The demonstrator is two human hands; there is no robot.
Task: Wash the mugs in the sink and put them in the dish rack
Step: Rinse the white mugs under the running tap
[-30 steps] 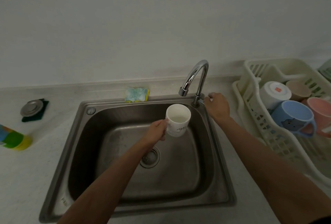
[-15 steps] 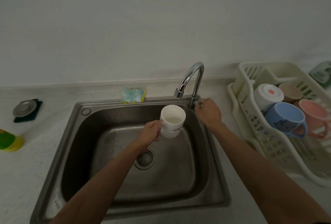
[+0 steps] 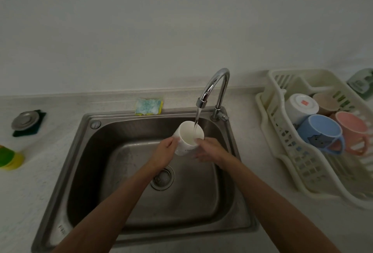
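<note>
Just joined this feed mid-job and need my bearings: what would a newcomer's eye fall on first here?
First, the water running from the tap into a white mug, held tilted over the sink by the left hand and right hand. Next, the rack on the right, with a blue mug and a pink mug among those already in it.

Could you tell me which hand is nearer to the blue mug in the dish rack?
Right. The right hand holds the white mug, left of the blue mug; the left hand grips that white mug's far side, farther away.
</note>
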